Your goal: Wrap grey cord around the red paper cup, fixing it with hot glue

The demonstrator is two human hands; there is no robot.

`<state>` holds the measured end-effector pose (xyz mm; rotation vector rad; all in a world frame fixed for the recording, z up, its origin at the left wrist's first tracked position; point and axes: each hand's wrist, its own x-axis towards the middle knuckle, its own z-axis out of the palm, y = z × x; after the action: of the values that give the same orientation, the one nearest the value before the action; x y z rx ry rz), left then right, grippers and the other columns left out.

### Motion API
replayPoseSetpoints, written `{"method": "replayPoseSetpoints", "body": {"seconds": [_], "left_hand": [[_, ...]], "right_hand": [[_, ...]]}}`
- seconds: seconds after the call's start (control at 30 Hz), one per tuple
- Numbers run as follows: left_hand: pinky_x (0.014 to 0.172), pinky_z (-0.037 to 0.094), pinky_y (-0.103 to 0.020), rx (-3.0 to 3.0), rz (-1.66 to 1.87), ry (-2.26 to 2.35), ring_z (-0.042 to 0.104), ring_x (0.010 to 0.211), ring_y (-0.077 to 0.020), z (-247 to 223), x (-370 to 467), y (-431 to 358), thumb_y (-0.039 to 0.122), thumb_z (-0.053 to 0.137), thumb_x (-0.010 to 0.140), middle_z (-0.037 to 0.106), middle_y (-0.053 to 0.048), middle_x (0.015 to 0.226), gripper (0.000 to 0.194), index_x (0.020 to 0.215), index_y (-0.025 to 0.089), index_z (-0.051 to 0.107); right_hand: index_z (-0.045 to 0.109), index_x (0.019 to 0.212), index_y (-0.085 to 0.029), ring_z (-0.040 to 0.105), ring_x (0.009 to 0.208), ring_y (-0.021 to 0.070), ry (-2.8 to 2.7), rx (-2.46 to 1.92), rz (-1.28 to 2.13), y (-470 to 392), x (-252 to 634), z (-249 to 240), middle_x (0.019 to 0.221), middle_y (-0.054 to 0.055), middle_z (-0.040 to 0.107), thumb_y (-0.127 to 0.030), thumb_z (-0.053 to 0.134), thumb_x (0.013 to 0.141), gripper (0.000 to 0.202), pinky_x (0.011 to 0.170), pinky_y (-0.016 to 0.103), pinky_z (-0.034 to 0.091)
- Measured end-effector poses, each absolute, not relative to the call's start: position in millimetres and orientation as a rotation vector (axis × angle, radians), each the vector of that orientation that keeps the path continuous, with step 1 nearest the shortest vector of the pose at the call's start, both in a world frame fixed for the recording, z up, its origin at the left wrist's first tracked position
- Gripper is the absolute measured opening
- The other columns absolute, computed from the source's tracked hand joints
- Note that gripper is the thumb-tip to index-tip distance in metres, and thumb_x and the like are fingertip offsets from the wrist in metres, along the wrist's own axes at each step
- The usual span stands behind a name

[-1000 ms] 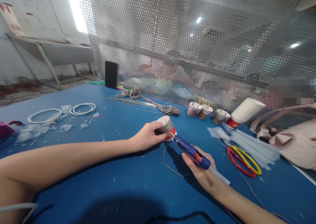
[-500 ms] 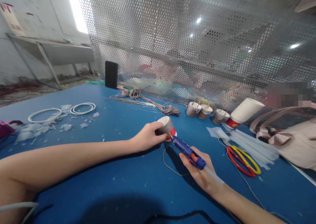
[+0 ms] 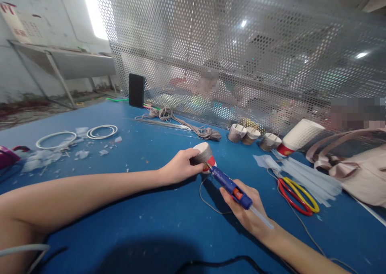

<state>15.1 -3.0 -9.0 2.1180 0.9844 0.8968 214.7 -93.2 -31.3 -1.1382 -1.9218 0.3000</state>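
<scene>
My left hand (image 3: 180,167) is closed around a small paper cup (image 3: 204,155), which lies tilted on the blue table. Grey cord is wound round the upper part of the cup, and its red and white lower part shows. In my right hand (image 3: 245,205) is a blue hot glue gun (image 3: 228,184) with a clear glue stick poking out of its back. The gun's nozzle is at the red part of the cup, touching it or nearly so. A loose grey cord (image 3: 208,203) trails from the cup under the gun and off to the right.
Red and yellow handled scissors (image 3: 297,195) lie at right beside translucent strips (image 3: 313,179). Behind stand several cord-wrapped cups (image 3: 237,133) and a leaning paper cup stack (image 3: 303,135). Grey cord bundles (image 3: 208,134), a phone (image 3: 136,90) and white rings (image 3: 101,132) lie farther back and left.
The view has shifted very slightly. Both hands, the cup and the glue gun keep almost the same places.
</scene>
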Motion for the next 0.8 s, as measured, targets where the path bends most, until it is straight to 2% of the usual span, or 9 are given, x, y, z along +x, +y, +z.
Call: {"method": "replayPoseSetpoints", "body": {"seconds": [0.43,0.63,0.8], "left_hand": [[0.055,0.034,-0.022,2.124,0.917,0.921,0.041,0.059,-0.0090,-7.4,12.4,-2.0,0.020,0.054,0.072,0.047,0.004,0.062,0.009,0.067,0.013,0.055],[0.056,0.036,-0.022,2.140,0.897,0.940,0.044,0.061,-0.0102,-9.1,11.7,-1.1,0.021,0.055,0.072,0.051,0.003,0.065,0.010,0.073,0.013,0.060],[0.056,0.036,-0.022,2.105,0.900,0.903,0.044,0.061,-0.0099,-8.1,10.8,-1.6,0.020,0.053,0.072,0.051,0.003,0.065,0.009,0.072,0.013,0.058]], "right_hand": [[0.049,0.071,-0.020,0.047,0.045,0.0079,-1.920,-1.128,0.287,-93.6,214.7,-28.0,0.057,-0.004,0.052,-0.025,0.054,0.085,0.015,0.044,0.020,0.036],[0.051,0.073,-0.019,0.046,0.044,0.0075,-1.970,-1.137,0.221,-94.0,215.7,-30.7,0.057,-0.005,0.052,-0.023,0.058,0.083,0.013,0.048,0.020,0.038],[0.050,0.072,-0.020,0.049,0.047,0.0084,-1.905,-1.154,0.328,-92.4,219.7,-32.0,0.058,-0.004,0.053,-0.026,0.056,0.084,0.014,0.047,0.020,0.038]]}}
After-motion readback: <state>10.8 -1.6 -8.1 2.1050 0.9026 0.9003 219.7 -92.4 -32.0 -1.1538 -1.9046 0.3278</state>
